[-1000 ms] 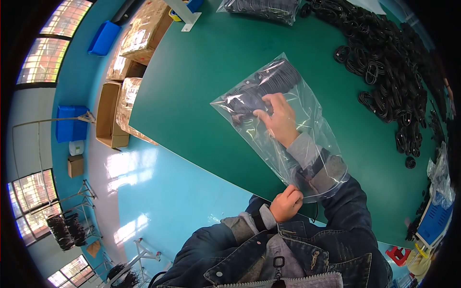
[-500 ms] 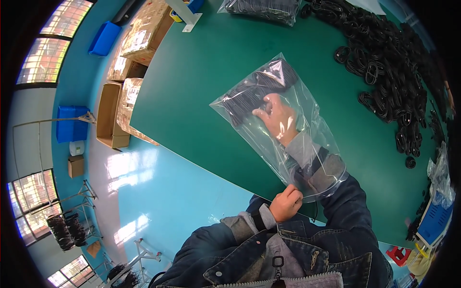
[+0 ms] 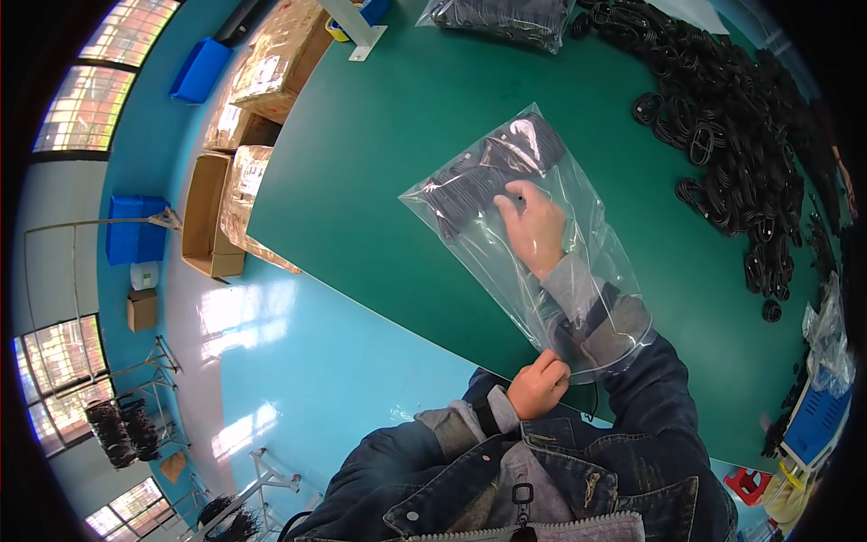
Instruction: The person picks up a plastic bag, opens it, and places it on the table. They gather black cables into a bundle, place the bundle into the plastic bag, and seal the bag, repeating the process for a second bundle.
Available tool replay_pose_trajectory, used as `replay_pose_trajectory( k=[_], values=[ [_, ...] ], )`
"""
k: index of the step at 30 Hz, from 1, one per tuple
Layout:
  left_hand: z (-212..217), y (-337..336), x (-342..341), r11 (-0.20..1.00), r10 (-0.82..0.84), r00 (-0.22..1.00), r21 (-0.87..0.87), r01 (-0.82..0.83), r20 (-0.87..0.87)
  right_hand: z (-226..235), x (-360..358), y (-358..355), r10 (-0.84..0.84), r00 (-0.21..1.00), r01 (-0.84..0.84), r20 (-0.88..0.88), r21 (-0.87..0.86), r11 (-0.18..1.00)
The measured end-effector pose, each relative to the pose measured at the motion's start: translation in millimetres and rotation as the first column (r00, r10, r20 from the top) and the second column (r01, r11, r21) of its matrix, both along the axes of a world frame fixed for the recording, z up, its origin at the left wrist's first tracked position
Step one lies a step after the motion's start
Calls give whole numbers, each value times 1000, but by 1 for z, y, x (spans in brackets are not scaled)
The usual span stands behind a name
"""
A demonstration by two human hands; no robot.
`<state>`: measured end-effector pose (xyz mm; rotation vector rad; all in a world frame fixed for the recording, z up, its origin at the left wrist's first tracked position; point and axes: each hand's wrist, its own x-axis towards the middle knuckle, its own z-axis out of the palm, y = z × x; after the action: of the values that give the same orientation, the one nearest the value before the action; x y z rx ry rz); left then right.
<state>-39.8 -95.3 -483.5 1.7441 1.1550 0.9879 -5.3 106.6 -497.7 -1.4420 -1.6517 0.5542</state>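
Observation:
A clear plastic bag [image 3: 492,275] lies slantwise on the green table, its mouth toward me. Black coiled cables [image 3: 461,192] are packed side by side in its far end. My right hand [image 3: 537,232] is inside the bag, just on the near side of the cables. Its thumb and forefinger are apart, while the other fingers are partly hidden beneath the hand. The bag's mouth surrounds my right forearm. At the table's near edge, my left hand [image 3: 539,384] pinches the rim of the bag's mouth.
Loose black cable coils [image 3: 736,172] are heaped along the right side of the table [image 3: 379,199]. Another filled bag [image 3: 506,20] lies at the far edge, near a white metal post [image 3: 363,36]. Cardboard boxes [image 3: 212,212] stand left of the table; a blue bin [image 3: 817,415] sits at right.
My right hand has drawn back slightly from the cables inside the bag. My left hand keeps its pinch on the rim.

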Motion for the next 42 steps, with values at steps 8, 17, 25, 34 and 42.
replay_pose_trajectory(
  k=[8,17,25,34,42],
  values=[
    [-1,0,1,1000,10,1000,-6,-10,2,2,-3,2,-12,985,-4,-170,-93,996],
    [-2,1,2,1000,13,1000,-17,-13,-6,7,-3,3,17,964,-55,-265,-135,989],
    [-1,3,3,999,28,999,-19,-29,-17,0,-1,13,-7,987,25,-159,114,993],
    [0,3,-3,1000,28,1000,-4,-28,-13,-6,0,-7,402,916,-388,-3,260,884],
    [1,3,-3,999,46,999,-18,-46,11,-6,-3,4,545,791,-607,278,243,757]
  ],
)
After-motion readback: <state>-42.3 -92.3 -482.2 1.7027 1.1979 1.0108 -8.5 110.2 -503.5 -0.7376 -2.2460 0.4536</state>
